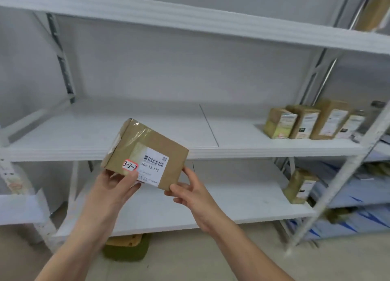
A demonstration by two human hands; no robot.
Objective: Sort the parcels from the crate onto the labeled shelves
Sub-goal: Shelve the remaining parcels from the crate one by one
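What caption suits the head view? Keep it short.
Left hand and right hand hold a labeled parcel before white shelves.

Plain kraft brown all over the small brown cardboard parcel (145, 154), with shine from a glossy clear tape strip (135, 127) across its top. Bears a white rectangular paper label (155, 166) with black barcode stripes and black digits 602-12-812. Carries also a small white red-edged sticker (130, 165) with black handwritten 3-2-7.

Clean white on the long white metal shelf boards (105, 133); pale grey on the smooth grey back wall (168, 69). Same brown, each with a white printed label, on the row of four brown cardboard boxes (312, 122) and on the single brown cardboard box (300, 185) lower down. Pale blue with darker blue streaks on the flat blue sheets (358, 194) at the right. Dark green below and yellow on top for the low green-and-yellow block (126, 249). Light beige for the bare beige floor (190, 259).
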